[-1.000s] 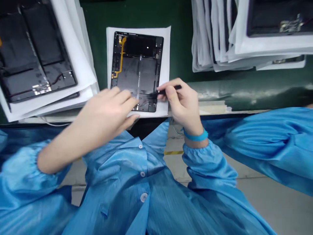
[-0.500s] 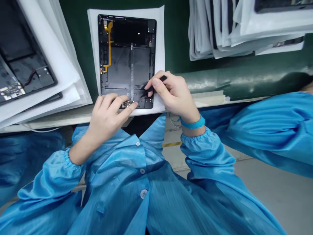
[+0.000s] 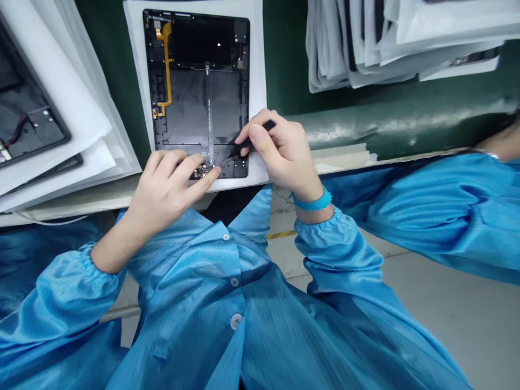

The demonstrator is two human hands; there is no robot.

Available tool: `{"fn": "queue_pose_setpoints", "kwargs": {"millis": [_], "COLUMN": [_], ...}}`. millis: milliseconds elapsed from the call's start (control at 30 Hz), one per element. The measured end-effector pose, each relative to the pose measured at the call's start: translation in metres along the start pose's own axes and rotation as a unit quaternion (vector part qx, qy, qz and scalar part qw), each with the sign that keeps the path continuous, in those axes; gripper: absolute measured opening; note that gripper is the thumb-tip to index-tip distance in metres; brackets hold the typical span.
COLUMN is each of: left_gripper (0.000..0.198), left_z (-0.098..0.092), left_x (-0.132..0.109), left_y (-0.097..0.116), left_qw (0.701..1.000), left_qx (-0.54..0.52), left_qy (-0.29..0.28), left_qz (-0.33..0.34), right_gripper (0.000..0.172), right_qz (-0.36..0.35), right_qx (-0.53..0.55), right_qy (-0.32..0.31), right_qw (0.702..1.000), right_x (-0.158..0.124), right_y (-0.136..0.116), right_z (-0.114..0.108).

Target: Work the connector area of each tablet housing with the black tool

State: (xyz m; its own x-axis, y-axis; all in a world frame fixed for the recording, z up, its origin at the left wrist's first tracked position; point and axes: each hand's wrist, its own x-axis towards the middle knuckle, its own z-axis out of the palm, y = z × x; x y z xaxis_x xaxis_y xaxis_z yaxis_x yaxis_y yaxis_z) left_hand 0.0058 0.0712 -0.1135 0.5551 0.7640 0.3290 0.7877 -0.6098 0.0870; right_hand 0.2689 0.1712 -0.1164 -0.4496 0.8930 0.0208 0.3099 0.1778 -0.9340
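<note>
An opened tablet housing (image 3: 187, 119) lies on a white sheet (image 3: 258, 81) before me. A small circuit board (image 3: 202, 171) sits at its near edge, where a pale flat ribbon cable (image 3: 210, 119) comes down to it. My left hand (image 3: 164, 181) rests over that edge with its fingers apart, thumb and fingertips touching around the board. My right hand (image 3: 280, 149) pinches black tweezers (image 3: 244, 145), whose thin tips reach the housing just right of the board, close to my left thumb. An orange flex cable (image 3: 168, 70) runs along the housing's left side.
On the left, another tablet housing (image 3: 32, 108) lies on stacked white sheets (image 3: 89, 108). More sheet-wrapped pieces (image 3: 333, 49) are piled at the back right of the green mat (image 3: 284, 54). A co-worker's blue sleeve (image 3: 439, 200) is at the table edge on the right.
The view has shifted slightly, so table items appear further left and higher. Both hands keep nearly the same places on the housing, and the tweezers are still at the board.
</note>
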Motion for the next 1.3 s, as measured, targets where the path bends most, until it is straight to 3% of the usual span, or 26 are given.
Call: {"fn": "queue_pose_setpoints", "kwargs": {"millis": [300,500,667,933,1033,1133,1300], "left_gripper": [0.028,0.029,0.026,0.028,0.027,0.026,0.029], "left_z": [-0.004,-0.006,-0.002,-0.003,-0.002,-0.004,-0.009], "left_x": [0.008,0.007,0.006,0.007,0.008,0.009,0.017], "left_y": [-0.006,-0.004,-0.005,-0.005,-0.005,-0.006,-0.004], "left_qw": [0.991,0.991,0.993,0.983,0.985,0.987,0.985], "left_qx": [-0.095,-0.083,-0.086,-0.126,-0.12,-0.11,-0.116], "left_qy": [-0.04,-0.059,-0.031,-0.064,-0.058,-0.057,-0.072], "left_qz": [-0.09,-0.089,-0.081,-0.113,-0.111,-0.104,-0.102], "right_gripper": [0.051,0.061,0.065,0.054,0.061,0.067,0.062], "right_qz": [-0.023,-0.023,-0.026,-0.08,-0.108,-0.103,-0.099], "right_qx": [-0.009,-0.025,-0.022,-0.105,-0.122,-0.125,-0.145], "right_qy": [-0.043,-0.04,-0.029,-0.084,-0.1,-0.087,-0.032], "right_qw": [0.999,0.999,0.999,0.988,0.982,0.983,0.984], "right_x": [0.012,0.009,0.002,0.011,0.013,0.01,0.003], "right_y": [0.002,0.006,0.005,0.002,0.001,-0.003,-0.013], "right_z": [-0.002,-0.011,-0.009,-0.014,-0.018,-0.019,-0.008]}}
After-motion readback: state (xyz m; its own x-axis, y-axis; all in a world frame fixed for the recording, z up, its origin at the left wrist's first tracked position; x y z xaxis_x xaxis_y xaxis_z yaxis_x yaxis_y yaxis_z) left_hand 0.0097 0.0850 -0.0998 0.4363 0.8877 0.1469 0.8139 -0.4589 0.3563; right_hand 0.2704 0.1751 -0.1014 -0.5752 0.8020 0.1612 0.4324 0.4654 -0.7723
